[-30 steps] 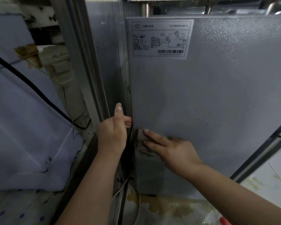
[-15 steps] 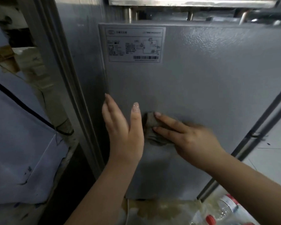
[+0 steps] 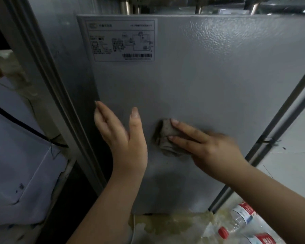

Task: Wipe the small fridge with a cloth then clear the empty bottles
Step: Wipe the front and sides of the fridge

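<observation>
The small fridge's grey side panel (image 3: 209, 81) fills the view, with a white label (image 3: 123, 40) at its upper left. My right hand (image 3: 209, 147) presses a crumpled grey-brown cloth (image 3: 165, 138) flat against the panel with straight fingers. My left hand (image 3: 120, 134) rests on the panel near its left edge, fingers straight, thumb raised. Clear plastic bottles with red caps and red labels (image 3: 243, 224) lie on the floor at the lower right.
A metal frame post (image 3: 48, 81) runs down the left of the fridge. White fabric with a black cord (image 3: 21, 138) hangs at far left. A diagonal metal rail (image 3: 275, 124) crosses at right. The floor (image 3: 165, 224) below the fridge is stained yellow.
My left hand let go of the fridge's left edge and flattened against the panel. My right hand slid the cloth rightward, away from the edge. The bottles came into view.
</observation>
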